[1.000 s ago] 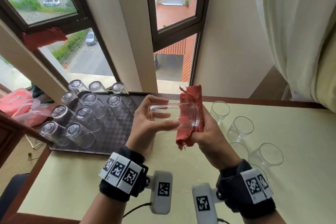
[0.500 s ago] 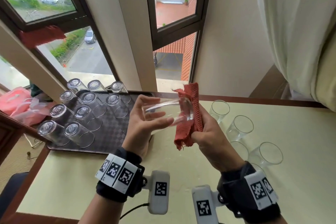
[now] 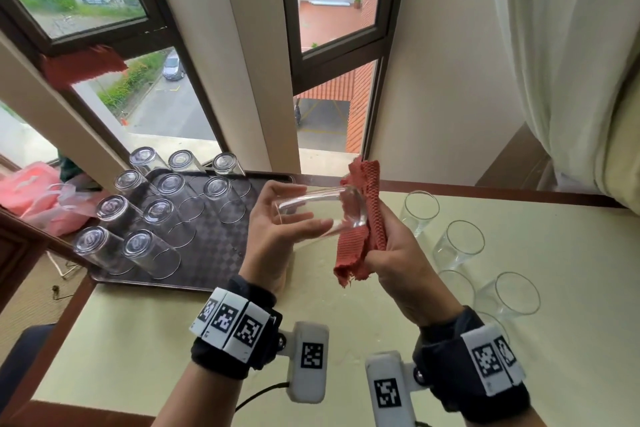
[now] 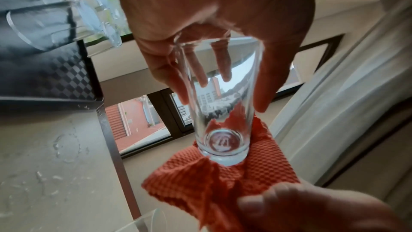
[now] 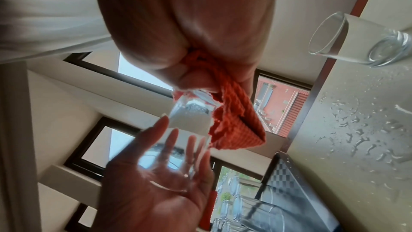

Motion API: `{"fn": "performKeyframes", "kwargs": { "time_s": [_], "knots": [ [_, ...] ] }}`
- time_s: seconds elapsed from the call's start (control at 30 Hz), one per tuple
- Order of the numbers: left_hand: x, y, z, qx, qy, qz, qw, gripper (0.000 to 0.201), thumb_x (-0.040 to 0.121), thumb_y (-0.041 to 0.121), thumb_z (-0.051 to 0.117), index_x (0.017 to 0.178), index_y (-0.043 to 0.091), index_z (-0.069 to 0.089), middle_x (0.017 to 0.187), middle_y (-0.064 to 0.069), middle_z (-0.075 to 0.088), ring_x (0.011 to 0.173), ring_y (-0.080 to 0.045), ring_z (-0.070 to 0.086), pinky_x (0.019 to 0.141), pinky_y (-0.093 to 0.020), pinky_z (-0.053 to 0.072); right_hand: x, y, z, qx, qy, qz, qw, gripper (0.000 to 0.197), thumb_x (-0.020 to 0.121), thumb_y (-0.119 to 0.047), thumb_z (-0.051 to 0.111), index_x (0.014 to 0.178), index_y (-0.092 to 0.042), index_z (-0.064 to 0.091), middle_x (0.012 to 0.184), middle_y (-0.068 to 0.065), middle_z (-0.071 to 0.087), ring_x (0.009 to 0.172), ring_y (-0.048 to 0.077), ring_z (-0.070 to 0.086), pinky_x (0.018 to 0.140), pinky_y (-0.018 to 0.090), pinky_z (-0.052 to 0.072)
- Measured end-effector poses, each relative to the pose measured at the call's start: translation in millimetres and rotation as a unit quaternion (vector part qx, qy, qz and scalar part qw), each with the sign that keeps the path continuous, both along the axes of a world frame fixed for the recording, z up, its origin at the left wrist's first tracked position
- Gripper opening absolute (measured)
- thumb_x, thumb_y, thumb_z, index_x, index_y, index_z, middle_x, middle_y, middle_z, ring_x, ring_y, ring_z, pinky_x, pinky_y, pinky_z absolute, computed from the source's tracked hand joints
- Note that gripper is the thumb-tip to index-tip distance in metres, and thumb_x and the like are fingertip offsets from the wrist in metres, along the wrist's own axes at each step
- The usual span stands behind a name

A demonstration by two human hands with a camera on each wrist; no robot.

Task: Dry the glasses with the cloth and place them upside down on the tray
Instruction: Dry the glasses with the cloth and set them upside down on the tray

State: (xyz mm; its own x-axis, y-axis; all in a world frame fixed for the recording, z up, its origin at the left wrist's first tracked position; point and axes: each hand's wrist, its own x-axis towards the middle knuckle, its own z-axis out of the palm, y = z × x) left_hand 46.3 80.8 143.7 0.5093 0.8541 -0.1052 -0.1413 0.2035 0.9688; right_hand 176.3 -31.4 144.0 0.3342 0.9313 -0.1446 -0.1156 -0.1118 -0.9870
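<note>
My left hand (image 3: 277,232) holds a clear glass (image 3: 311,213) on its side above the table, thumb below and fingers over the rim end. The fingers show through the glass wall (image 4: 223,103) in the left wrist view. My right hand (image 3: 398,256) grips a red waffle cloth (image 3: 375,218) and presses it against the glass's base. From the right wrist, the cloth (image 5: 234,121) is bunched in the fist beside the base (image 5: 191,108). A dark checkered tray (image 3: 221,253) at the left carries several glasses (image 3: 152,250) upside down.
Several upright glasses (image 3: 457,246) stand on the pale table (image 3: 571,288) to the right of my hands. Water drops (image 5: 356,130) lie on the tabletop. Windows and a white curtain (image 3: 554,45) are behind the table. A pink bag (image 3: 38,198) lies left of the tray.
Both hands have drifted slightly left and up with the glass. The glass has tilted a little, and the cloth stays against its base.
</note>
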Motion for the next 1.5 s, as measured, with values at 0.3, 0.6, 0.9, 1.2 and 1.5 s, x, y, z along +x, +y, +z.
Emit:
{"fn": "performKeyframes", "kwargs": {
  "time_s": [0.3, 0.6, 0.9, 1.2, 1.5],
  "knots": [
    [-4.3, 3.1, -2.9, 0.049, 0.052, 0.004, 0.997, 0.063, 0.043, 0.019, 0.090, 0.099, 0.022, 0.063, 0.103, 0.001, 0.070, 0.090, -0.022, 0.069, 0.075, -0.037, 0.062, 1.0, 0.5, -2.0, -0.005, 0.019, 0.004, 1.000, 0.074, 0.081, 0.030, 0.043, 0.132, -0.023, 0.049, 0.094, 0.013, 0.056, 0.072, 0.023, 0.051, 0.056, 0.025, 0.051],
    [-6.4, 1.0, 5.0, 0.062, 0.051, -0.021, 0.997, 0.061, 0.044, 0.012, 0.088, 0.100, 0.017, 0.063, 0.100, -0.006, 0.072, 0.085, -0.023, 0.069, 0.073, -0.039, 0.063, 4.4, 3.5, 2.2, 0.024, 0.030, 0.014, 0.999, 0.076, 0.080, 0.032, 0.042, 0.138, -0.017, 0.046, 0.103, 0.007, 0.059, 0.081, 0.021, 0.055, 0.055, 0.022, 0.052],
    [-4.6, -4.0, -1.4, 0.038, 0.017, -0.024, 0.999, 0.064, 0.037, 0.026, 0.089, 0.097, 0.021, 0.067, 0.102, -0.010, 0.072, 0.088, -0.030, 0.070, 0.075, -0.049, 0.062, 7.7, 7.4, -10.9, 0.061, 0.143, -0.017, 0.988, 0.063, 0.056, 0.012, 0.050, 0.116, -0.009, 0.057, 0.089, 0.009, 0.065, 0.075, 0.032, 0.057, 0.059, 0.038, 0.048],
    [7.8, -18.7, -12.0, 0.049, 0.013, -0.016, 0.999, 0.077, 0.044, 0.037, 0.090, 0.115, 0.030, 0.059, 0.111, 0.005, 0.068, 0.104, -0.014, 0.069, 0.081, -0.029, 0.057, 5.9, 10.6, -18.3, 0.069, 0.214, -0.084, 0.971, 0.091, 0.062, -0.043, 0.090, 0.132, -0.001, 0.050, 0.122, 0.025, 0.065, 0.111, 0.041, 0.066, 0.087, 0.045, 0.059],
    [18.8, -21.2, -13.9, 0.160, 0.158, -0.156, 0.962, 0.086, 0.073, 0.029, 0.088, 0.144, 0.023, 0.042, 0.129, 0.000, 0.057, 0.094, -0.010, 0.064, 0.077, -0.021, 0.056, 18.7, 8.8, -13.3, 0.037, 0.059, -0.104, 0.992, 0.071, 0.060, -0.058, 0.080, 0.115, -0.017, 0.062, 0.108, 0.006, 0.074, 0.099, 0.024, 0.073, 0.080, 0.034, 0.060]
  ]
}}
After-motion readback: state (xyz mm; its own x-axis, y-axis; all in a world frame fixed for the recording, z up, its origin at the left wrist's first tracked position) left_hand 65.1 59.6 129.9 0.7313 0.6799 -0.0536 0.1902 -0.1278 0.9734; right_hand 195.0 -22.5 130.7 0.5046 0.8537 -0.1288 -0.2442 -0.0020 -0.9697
